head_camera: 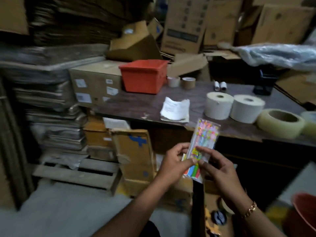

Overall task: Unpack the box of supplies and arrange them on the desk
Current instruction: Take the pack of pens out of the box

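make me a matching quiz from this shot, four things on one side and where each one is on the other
Things:
1. colourful packet
2. red bin
3. crumpled paper
4. clear tape roll

Places:
A. near the desk's front edge, far right
B. held in the left hand and right hand, below the desk edge
C. back of the desk, beside a cardboard box
D. middle of the desk, left of two pale rolls

Pairs: 1-B, 2-C, 3-D, 4-A

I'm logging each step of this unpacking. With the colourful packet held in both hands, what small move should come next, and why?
Probably carry the packet, pinched by the left hand and right hand, forward onto the bare desk beside the paper slip; it is below the desk edge.
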{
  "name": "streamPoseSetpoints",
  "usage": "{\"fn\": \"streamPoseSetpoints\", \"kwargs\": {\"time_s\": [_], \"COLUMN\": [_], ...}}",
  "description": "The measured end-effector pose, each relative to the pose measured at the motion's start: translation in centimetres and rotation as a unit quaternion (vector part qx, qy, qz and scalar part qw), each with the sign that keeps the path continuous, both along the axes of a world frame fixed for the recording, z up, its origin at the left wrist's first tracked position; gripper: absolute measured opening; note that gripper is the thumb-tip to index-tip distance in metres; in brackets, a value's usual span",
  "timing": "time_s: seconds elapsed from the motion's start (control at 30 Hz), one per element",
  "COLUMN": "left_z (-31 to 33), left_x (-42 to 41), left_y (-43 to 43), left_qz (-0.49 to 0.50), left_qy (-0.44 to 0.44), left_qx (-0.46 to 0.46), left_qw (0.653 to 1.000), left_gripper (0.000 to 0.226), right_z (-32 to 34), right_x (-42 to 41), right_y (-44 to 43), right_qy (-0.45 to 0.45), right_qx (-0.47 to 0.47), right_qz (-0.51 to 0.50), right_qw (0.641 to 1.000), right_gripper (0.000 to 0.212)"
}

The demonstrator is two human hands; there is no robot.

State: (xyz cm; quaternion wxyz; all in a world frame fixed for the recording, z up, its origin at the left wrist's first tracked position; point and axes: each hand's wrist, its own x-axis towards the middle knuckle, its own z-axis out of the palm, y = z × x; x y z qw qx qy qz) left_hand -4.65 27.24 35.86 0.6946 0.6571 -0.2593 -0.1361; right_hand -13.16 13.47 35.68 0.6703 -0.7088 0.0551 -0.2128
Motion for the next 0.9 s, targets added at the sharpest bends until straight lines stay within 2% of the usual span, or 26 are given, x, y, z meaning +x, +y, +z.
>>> {"fn": "streamPoseSetpoints", "kwargs": {"time_s": [0.1,0.17,0.27,0.37,0.4,0.47,0.5,0.53,0.6,0.73,0.8,0.9], "left_z": [5.4,8.7,11.8,12.2,12.0,10.9,10.4,10.1,10.1,9.1,8.0,4.6], "left_x": [4.4,8.9,14.9,18.7,19.7,21.8,22.7,22.9,21.9,17.2,14.1,9.0], "left_y": [4.2,6.5,8.1,7.7,7.5,7.0,6.8,6.6,6.2,4.4,2.5,-1.6], "left_qz": [0.086,0.152,0.198,0.206,0.202,0.198,0.201,0.206,0.252,0.369,0.347,0.246], "left_qy": [-0.049,-0.034,-0.010,-0.004,-0.023,-0.071,-0.088,-0.092,-0.149,-0.367,-0.435,-0.498], "left_qx": [-0.021,-0.005,0.072,0.181,0.252,0.430,0.482,0.499,0.476,0.337,0.273,0.213], "left_qw": [0.995,0.988,0.977,0.962,0.946,0.878,0.848,0.837,0.830,0.785,0.784,0.804], "left_gripper": [0.042,0.037,0.029,0.017,0.017,0.037,0.046,0.049,0.048,0.034,0.029,0.017], "right_z": [3.7,5.8,7.5,7.9,7.7,6.8,6.1,5.3,3.8,1.0,-0.4,-3.0], "right_x": [3.4,5.3,7.9,8.8,8.7,7.7,7.1,6.5,5.5,3.9,3.2,2.1], "right_y": [2.0,2.9,3.5,3.6,3.6,3.2,2.8,2.3,0.8,-3.1,-4.8,-6.9], "right_qy": [-0.052,-0.044,-0.004,0.023,0.030,0.045,0.057,0.071,0.094,0.134,0.157,0.197], "right_qx": [-0.052,-0.067,-0.091,-0.118,-0.126,-0.135,-0.138,-0.142,-0.142,-0.119,-0.100,-0.074], "right_qz": [0.008,0.025,0.043,0.060,0.069,0.085,0.089,0.088,0.075,0.045,0.031,0.005], "right_qw": [0.997,0.997,0.995,0.991,0.989,0.986,0.985,0.983,0.982,0.983,0.982,0.978], "right_gripper": [0.030,0.031,0.026,0.021,0.021,0.022,0.022,0.022,0.020,0.016,0.014,0.014]}}
